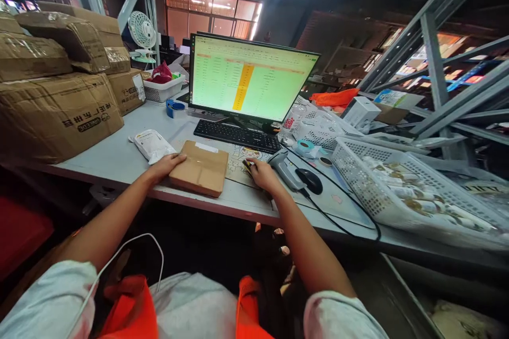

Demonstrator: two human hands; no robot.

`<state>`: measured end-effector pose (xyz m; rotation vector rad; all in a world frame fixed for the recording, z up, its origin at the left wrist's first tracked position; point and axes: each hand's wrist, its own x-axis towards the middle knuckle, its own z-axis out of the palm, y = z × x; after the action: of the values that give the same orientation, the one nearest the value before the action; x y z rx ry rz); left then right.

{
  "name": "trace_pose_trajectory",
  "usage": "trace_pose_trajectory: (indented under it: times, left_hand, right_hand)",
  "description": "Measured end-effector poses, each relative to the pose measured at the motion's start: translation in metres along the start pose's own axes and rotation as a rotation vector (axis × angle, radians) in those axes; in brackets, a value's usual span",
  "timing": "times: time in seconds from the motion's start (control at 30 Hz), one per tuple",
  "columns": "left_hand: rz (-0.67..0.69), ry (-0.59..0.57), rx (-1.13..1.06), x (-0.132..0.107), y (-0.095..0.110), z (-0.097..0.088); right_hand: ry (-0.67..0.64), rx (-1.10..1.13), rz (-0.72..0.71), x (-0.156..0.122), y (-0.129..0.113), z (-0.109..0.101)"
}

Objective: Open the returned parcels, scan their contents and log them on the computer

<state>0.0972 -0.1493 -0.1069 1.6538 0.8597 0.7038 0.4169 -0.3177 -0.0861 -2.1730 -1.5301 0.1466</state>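
Note:
A small flat cardboard box (199, 169) with a white label lies at the front of the desk. My left hand (164, 166) grips its left edge, fingertips on the top corner. Just right of the box, my right hand (261, 174) is closed around a slim yellow-and-black utility knife (248, 166), mostly covered by the fingers. Behind my left hand lies a white plastic-wrapped packet (151, 145). Close to the right of my right hand are a grey barcode scanner (287, 169) and a black mouse (309, 181).
A monitor (248, 82) showing a spreadsheet stands behind the keyboard (237, 135). Large cartons (59, 114) are stacked at left. A white basket (361, 183) of small bottles stands at right. Cables run along the right front, and tape rolls (304, 146) lie beyond the scanner.

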Motion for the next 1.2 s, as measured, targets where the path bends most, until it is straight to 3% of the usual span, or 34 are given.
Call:
trace_pose_trajectory:
  times: [0.13, 0.2, 0.33, 0.6, 1.03, 1.1, 1.2]
  left_hand:
    - [0.154, 0.150, 0.398, 0.038, 0.009, 0.006]
    - [0.177, 0.158, 0.364, 0.055, 0.010, 0.012]
    - [0.142, 0.118, 0.154, 0.074, 0.004, 0.027]
    - [0.151, 0.084, 0.120, 0.082, -0.005, 0.031]
    - [0.140, 0.130, 0.236, 0.088, -0.006, 0.033]
    - [0.116, 0.181, 0.272, 0.083, -0.003, 0.032]
    - [0.041, 0.350, 0.357, 0.070, 0.004, 0.023]
  right_hand:
    - [-0.189, 0.486, 0.204, 0.012, -0.015, 0.005]
    - [-0.250, 0.704, 0.293, 0.013, -0.018, 0.011]
    - [-0.210, 0.919, 0.304, 0.007, -0.020, 0.023]
    - [-0.219, 1.125, 0.223, -0.022, -0.017, 0.026]
    - [-0.534, 1.143, 0.110, -0.052, -0.008, 0.019]
    - [-0.476, 1.132, 0.145, -0.057, -0.007, 0.018]
    - [-0.261, 1.138, 0.234, -0.064, -0.003, 0.018]
